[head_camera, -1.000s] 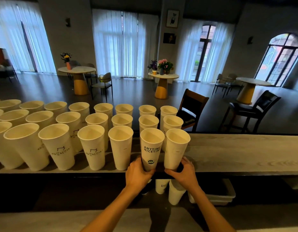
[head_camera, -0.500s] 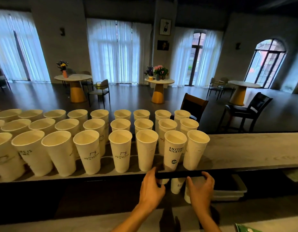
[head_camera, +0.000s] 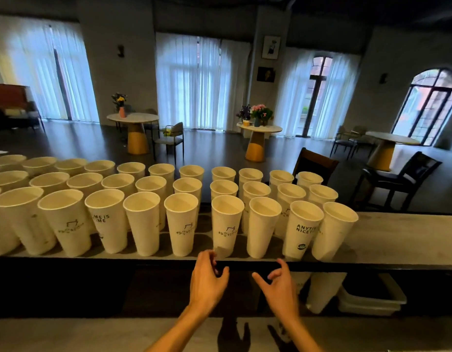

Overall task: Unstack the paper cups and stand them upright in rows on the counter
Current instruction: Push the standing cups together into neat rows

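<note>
Broadly, a long grey wood-grain counter [head_camera: 402, 235] runs across the view, and on its left and middle part stand three rows of tall white paper cups [head_camera: 184, 196], all upright with open mouths up. Its right part is bare wood. Farthest right in the near row stands a plain white paper cup [head_camera: 333, 231], touching or just beside the white paper cup printed with black lettering [head_camera: 301, 229] on its left. Below the counter's dark front edge, on a lower shelf, sit a white plastic tub [head_camera: 372, 299] and, just left of it, more white paper cups standing on the shelf [head_camera: 321, 290]; whether these are nested I cannot tell. Both bare hands hover in front of that dark edge, below the near row, apart from each other. Empty, the left hand [head_camera: 207, 283] has loosely curled fingers. Its neighbour, the right hand [head_camera: 279, 288], is likewise loosely curled and holds nothing.
</note>
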{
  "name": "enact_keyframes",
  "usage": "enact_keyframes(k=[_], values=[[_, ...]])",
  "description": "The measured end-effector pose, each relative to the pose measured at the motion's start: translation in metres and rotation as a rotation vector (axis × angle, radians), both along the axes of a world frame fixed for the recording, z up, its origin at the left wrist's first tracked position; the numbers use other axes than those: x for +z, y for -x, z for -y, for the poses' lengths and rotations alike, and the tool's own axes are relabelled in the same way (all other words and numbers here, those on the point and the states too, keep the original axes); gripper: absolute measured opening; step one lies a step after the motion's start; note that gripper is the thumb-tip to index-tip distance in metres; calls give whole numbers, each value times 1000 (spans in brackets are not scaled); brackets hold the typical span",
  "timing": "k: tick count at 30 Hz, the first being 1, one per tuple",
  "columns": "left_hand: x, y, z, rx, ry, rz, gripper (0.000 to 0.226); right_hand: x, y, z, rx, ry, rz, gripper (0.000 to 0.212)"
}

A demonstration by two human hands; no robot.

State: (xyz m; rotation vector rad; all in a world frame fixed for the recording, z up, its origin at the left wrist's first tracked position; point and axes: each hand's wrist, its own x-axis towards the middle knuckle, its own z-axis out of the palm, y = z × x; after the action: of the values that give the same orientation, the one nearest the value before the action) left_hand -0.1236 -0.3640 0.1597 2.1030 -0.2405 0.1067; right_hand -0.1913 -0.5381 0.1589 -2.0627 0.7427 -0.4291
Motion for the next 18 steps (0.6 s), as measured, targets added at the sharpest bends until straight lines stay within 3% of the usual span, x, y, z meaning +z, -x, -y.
enact_keyframes(k=[6,12,18], values=[[16,-21,4,36,-112,-50,82,9,-27,5,-49,46,-147,110],[25,-38,16,76,-190,-61,88,29,-46,11,-34,158,-259,91],[24,-49,17,56,-193,-23,81,30,-59,12,-37,113,-220,85]])
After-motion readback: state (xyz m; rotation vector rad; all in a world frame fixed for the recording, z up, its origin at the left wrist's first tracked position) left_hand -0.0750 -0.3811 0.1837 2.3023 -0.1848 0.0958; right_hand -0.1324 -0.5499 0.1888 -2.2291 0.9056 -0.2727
